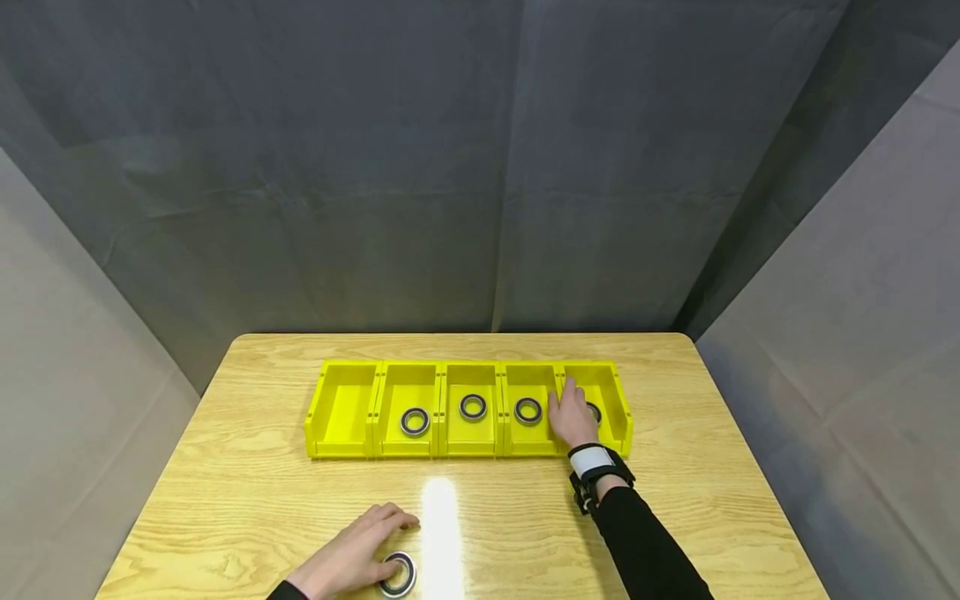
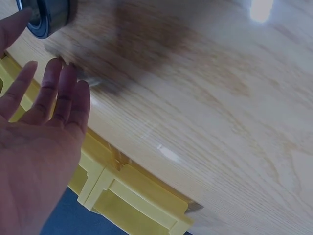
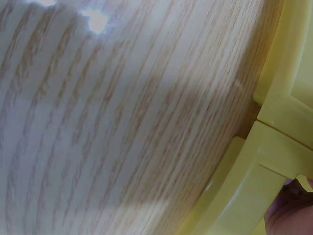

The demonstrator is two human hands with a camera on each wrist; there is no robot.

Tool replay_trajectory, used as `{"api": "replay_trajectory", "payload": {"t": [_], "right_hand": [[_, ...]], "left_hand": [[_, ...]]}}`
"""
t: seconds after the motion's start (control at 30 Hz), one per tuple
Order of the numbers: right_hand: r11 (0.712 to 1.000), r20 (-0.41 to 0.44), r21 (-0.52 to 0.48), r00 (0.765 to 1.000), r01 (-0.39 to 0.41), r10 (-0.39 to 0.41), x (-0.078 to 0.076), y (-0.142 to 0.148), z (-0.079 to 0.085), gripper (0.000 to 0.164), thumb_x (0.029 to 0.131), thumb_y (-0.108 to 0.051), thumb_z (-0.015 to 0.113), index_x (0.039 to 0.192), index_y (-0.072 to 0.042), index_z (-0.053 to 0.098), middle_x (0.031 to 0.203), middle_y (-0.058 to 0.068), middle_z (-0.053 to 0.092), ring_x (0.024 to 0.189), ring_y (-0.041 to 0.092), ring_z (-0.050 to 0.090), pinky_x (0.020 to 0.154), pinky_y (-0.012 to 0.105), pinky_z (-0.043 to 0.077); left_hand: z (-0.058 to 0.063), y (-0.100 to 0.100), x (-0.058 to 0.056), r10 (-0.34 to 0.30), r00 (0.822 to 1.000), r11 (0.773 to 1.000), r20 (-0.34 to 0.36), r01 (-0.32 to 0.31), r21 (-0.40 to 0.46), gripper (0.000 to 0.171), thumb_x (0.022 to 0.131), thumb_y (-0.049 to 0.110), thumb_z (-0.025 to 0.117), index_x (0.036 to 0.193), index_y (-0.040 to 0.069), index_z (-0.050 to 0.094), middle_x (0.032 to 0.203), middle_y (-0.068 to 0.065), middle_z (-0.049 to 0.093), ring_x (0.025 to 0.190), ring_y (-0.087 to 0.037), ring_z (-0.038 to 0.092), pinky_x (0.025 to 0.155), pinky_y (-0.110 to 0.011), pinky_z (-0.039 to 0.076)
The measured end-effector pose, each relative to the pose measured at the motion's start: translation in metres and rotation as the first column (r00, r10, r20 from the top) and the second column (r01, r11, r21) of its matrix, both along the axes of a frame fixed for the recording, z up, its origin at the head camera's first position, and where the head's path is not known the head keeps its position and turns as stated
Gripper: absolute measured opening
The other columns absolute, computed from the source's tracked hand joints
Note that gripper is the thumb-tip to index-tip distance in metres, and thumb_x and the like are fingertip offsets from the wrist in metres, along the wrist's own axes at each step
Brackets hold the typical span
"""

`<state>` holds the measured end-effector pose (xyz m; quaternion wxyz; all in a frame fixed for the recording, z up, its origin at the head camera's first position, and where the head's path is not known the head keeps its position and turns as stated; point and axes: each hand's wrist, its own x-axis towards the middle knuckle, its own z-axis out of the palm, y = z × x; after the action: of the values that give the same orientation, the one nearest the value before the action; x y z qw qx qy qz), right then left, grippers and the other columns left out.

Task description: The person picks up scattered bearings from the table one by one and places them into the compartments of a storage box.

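My left hand (image 1: 356, 552) is near the table's front edge, fingers extended and apart. Its thumb reaches over a ball bearing (image 1: 397, 575), a metal ring with a dark seal; in the left wrist view the thumb tip overlaps this bearing (image 2: 45, 17). My right hand (image 1: 574, 417) reaches into the right end of a row of yellow bins (image 1: 470, 448), over the divider between the two rightmost. Beside it, a bearing (image 1: 595, 412) in the rightmost bin is partly hidden by the hand. In the right wrist view, a bin wall covers most of the right hand (image 3: 293, 210).
Three more bearings lie singly in the second bin (image 1: 415, 422), the middle bin (image 1: 473, 407) and the fourth bin (image 1: 528, 411). The leftmost bin (image 1: 345, 408) shows its bare floor. The bins stand on a wooden table (image 1: 247, 483), with grey curtains (image 1: 360, 183) behind.
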<state>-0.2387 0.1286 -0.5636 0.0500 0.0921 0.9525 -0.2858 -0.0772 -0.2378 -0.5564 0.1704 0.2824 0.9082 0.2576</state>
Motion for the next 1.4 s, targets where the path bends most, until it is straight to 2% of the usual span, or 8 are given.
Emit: {"api": "replay_trajectory", "payload": {"t": [0.3, 0.57, 0.73, 0.93, 1.2, 1.4], "right_hand": [[1.000, 0.008, -0.006, 1.000, 0.001, -0.001, -0.003, 0.001, 0.001, 0.060, 0.108, -0.030, 0.038, 0.155, 0.003, 0.020, 0.146, 0.035, 0.042, 0.121, 0.050, 0.056, 0.098, 0.060, 0.049], [1.000, 0.001, -0.002, 1.000, -0.001, 0.001, -0.004, 0.002, 0.006, 0.060, 0.108, -0.029, 0.039, 0.155, 0.004, 0.020, 0.145, 0.035, 0.042, 0.118, 0.050, 0.057, 0.095, 0.060, 0.050], [1.000, 0.014, -0.001, 1.000, 0.008, -0.008, -0.006, 0.002, 0.006, 0.060, 0.108, -0.031, 0.038, 0.155, 0.002, 0.019, 0.145, 0.034, 0.043, 0.117, 0.049, 0.058, 0.094, 0.058, 0.051], [1.000, 0.018, 0.005, 1.000, 0.010, -0.011, -0.005, 0.002, 0.006, 0.059, 0.108, -0.030, 0.038, 0.155, 0.002, 0.020, 0.144, 0.035, 0.044, 0.115, 0.049, 0.059, 0.093, 0.058, 0.051], [1.000, 0.012, -0.004, 1.000, 0.010, -0.010, -0.003, 0.001, 0.005, 0.060, 0.108, -0.029, 0.039, 0.155, 0.003, 0.020, 0.144, 0.035, 0.044, 0.117, 0.049, 0.058, 0.094, 0.059, 0.050], [1.000, 0.013, -0.007, 1.000, 0.000, 0.000, -0.001, 0.001, 0.003, 0.060, 0.108, -0.030, 0.039, 0.155, 0.003, 0.019, 0.145, 0.035, 0.043, 0.117, 0.051, 0.058, 0.095, 0.060, 0.050]], "left_hand": [[0.002, 0.000, 0.002, -0.017, 1.000, 1.000, 0.004, 0.016, 0.009, 0.046, 0.089, 0.030, 0.074, 0.131, 0.014, 0.062, 0.125, 0.001, 0.063, 0.114, -0.014, 0.057, 0.098, -0.038, 0.052], [0.002, 0.000, 0.000, -0.019, 0.995, 1.000, 0.093, 0.018, 0.012, 0.044, 0.089, 0.030, 0.075, 0.129, 0.017, 0.064, 0.122, 0.004, 0.062, 0.108, -0.010, 0.055, 0.091, -0.032, 0.052], [0.003, 0.000, -0.001, -0.032, 0.993, 0.999, 0.112, 0.030, 0.021, 0.041, 0.088, 0.028, 0.076, 0.126, 0.018, 0.066, 0.118, 0.007, 0.062, 0.102, -0.006, 0.053, 0.085, -0.028, 0.050], [0.001, 0.000, -0.001, -0.053, 0.995, 0.998, 0.086, 0.050, 0.040, 0.029, 0.089, 0.020, 0.073, 0.119, 0.019, 0.069, 0.110, 0.010, 0.062, 0.095, -0.002, 0.051, 0.081, -0.026, 0.049], [-0.006, 0.003, 0.002, -0.054, 0.998, 0.997, 0.033, 0.052, 0.064, 0.018, 0.090, 0.012, 0.072, 0.106, 0.021, 0.073, 0.102, 0.013, 0.062, 0.093, -0.001, 0.056, 0.082, -0.025, 0.051], [-0.011, 0.004, 0.002, -0.061, 0.998, 0.994, 0.011, 0.060, 0.095, 0.017, 0.090, 0.007, 0.071, 0.101, 0.020, 0.074, 0.098, 0.013, 0.063, 0.090, 0.002, 0.058, 0.078, -0.022, 0.052]]}}
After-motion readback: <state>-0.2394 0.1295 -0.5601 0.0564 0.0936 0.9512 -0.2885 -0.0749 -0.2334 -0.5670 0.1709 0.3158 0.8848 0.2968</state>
